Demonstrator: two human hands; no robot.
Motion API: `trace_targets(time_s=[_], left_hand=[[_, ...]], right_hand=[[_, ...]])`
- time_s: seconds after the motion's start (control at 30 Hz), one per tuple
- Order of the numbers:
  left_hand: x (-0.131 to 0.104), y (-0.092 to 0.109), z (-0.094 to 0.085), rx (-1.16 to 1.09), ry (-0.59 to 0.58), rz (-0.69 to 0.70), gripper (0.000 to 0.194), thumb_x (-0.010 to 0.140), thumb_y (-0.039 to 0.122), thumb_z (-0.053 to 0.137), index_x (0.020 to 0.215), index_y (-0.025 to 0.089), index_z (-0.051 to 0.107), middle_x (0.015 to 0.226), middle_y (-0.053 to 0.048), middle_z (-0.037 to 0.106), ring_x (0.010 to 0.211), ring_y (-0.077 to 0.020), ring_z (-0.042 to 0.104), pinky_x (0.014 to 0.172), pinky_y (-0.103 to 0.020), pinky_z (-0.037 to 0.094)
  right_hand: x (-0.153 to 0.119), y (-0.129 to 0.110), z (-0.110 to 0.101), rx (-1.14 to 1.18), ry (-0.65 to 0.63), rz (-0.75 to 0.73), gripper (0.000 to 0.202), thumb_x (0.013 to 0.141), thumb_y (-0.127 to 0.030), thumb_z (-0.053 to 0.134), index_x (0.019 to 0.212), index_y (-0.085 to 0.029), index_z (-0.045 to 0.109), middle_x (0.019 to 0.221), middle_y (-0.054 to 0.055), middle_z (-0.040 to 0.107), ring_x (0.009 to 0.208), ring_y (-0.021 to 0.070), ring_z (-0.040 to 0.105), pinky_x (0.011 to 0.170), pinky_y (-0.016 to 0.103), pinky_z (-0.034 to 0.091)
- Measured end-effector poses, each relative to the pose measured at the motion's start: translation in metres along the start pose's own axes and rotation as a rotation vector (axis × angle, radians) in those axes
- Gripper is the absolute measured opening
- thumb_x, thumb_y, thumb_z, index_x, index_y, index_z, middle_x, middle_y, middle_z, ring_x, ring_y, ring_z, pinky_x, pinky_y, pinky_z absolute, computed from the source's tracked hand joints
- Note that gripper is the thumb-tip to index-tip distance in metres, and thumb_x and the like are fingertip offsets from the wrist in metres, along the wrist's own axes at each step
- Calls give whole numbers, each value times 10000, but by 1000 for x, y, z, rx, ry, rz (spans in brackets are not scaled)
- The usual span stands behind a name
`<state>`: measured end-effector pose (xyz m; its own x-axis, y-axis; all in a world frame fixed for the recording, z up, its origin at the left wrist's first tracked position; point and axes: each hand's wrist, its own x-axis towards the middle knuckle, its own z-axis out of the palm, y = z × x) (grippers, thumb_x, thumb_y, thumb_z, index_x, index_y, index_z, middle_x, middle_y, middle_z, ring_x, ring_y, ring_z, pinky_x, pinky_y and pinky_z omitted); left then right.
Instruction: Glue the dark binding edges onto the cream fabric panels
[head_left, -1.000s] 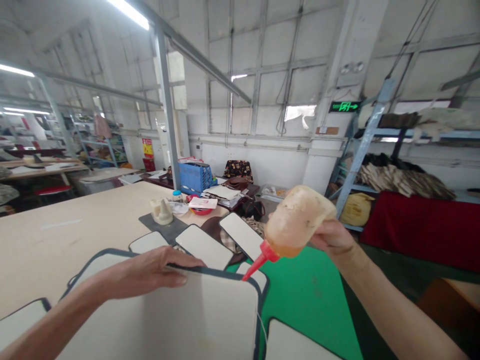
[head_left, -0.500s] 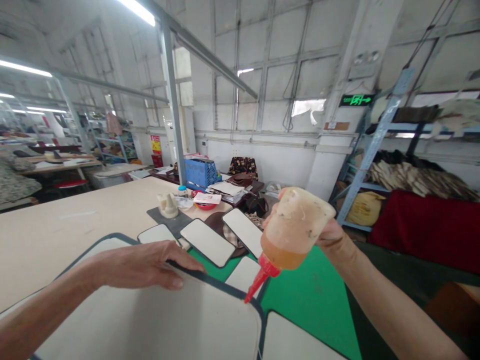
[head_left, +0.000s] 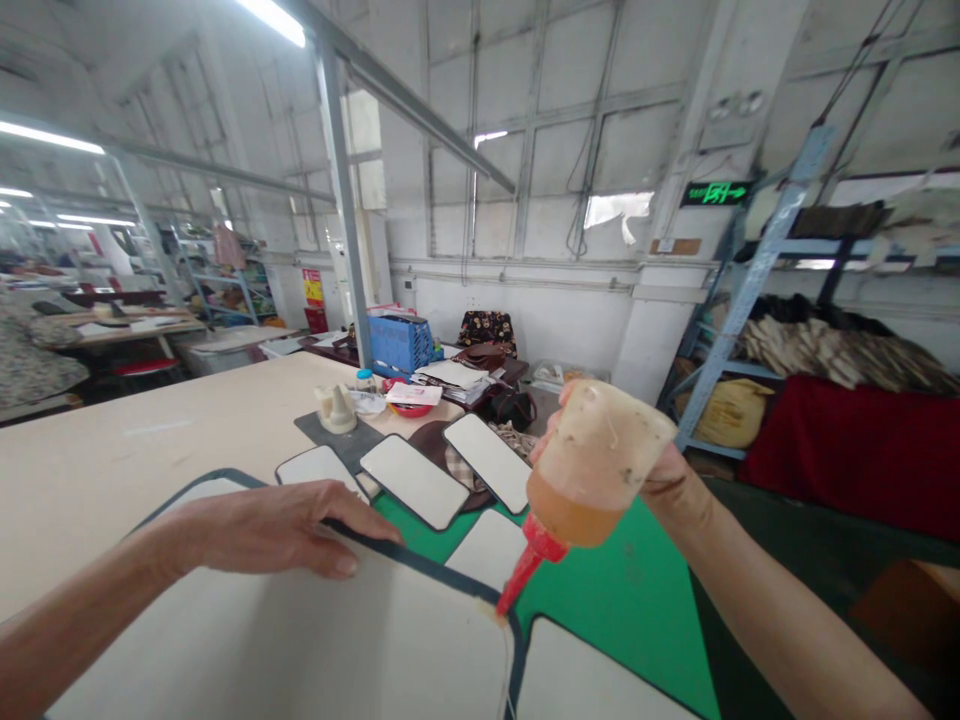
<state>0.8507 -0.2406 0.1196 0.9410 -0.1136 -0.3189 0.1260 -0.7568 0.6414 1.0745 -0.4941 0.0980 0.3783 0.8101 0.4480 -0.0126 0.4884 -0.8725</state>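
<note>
A large white panel with a dark blue edge fills the lower left in front of me. My left hand grips its far edge, thumb on the white face and fingers over the rim. In my right hand is a translucent glue bottle, tipped nozzle-down and partly filled with amber liquid. Its red nozzle touches the panel's edge near the rounded right corner. A small yellowish wet patch shows there. Most of my right fingers are hidden behind the bottle.
Smaller dark-edged white panels lie on and around a green mat. Behind them are a grey board with a cream holder, a blue crate and papers. Blue shelving stands at right; a person in patterned clothing is far left.
The nozzle has moved slightly right and down along the edge toward the corner, leaving a visible wet patch. The panel and my left hand have shifted slightly left.
</note>
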Motion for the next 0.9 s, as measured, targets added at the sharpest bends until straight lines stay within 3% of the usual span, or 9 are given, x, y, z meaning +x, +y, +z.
trace_targets(time_s=[0.1, 0.3, 0.47, 0.6, 0.77, 0.9], left_hand=[[-2, -15, 1, 2, 75, -42, 354, 776, 364, 654, 1127, 326, 681, 1125, 62, 695, 1079, -201, 600, 882, -185, 444], [-6, -43, 2, -47, 228, -105, 395, 718, 401, 695, 1105, 322, 693, 1088, 29, 704, 1049, -221, 611, 871, -223, 472], [-8, -59, 2, -83, 275, -68, 401, 753, 437, 659, 1136, 319, 676, 1140, 19, 685, 1107, -223, 579, 920, -234, 446], [-10, -75, 4, -81, 303, -66, 416, 776, 443, 640, 1175, 325, 650, 1197, 24, 658, 1154, -220, 548, 958, -237, 417], [-11, -77, 5, -84, 298, -87, 426, 772, 455, 640, 1179, 330, 647, 1205, 32, 654, 1164, -231, 539, 960, -236, 415], [-11, -76, 4, -97, 271, -63, 428, 786, 457, 623, 1194, 330, 638, 1224, 37, 646, 1166, -233, 538, 974, -243, 405]], right_hand=[[-2, 2, -2, -1, 60, -26, 595, 483, -440, 837, 1019, -259, 653, 861, 49, 697, 997, 312, 625, 923, 490, 439], [-11, 9, -8, 26, 110, -59, 631, 460, -421, 860, 1037, -277, 651, 869, 45, 696, 858, 323, 670, 829, 515, 501], [-19, 16, -10, 49, 239, -109, 667, 440, -344, 888, 1060, -298, 650, 963, 40, 711, 898, 337, 669, 806, 523, 528], [-21, 19, -8, 39, 266, -120, 662, 436, -340, 884, 1055, -289, 656, 974, 36, 719, 909, 332, 668, 822, 495, 534], [-13, 18, -8, 58, 313, -175, 646, 425, -328, 890, 1030, -305, 665, 946, 7, 734, 863, 288, 678, 867, 461, 515], [-12, 18, -9, 47, 277, -136, 663, 436, -337, 886, 1057, -299, 658, 951, 17, 737, 907, 323, 670, 844, 493, 521]])
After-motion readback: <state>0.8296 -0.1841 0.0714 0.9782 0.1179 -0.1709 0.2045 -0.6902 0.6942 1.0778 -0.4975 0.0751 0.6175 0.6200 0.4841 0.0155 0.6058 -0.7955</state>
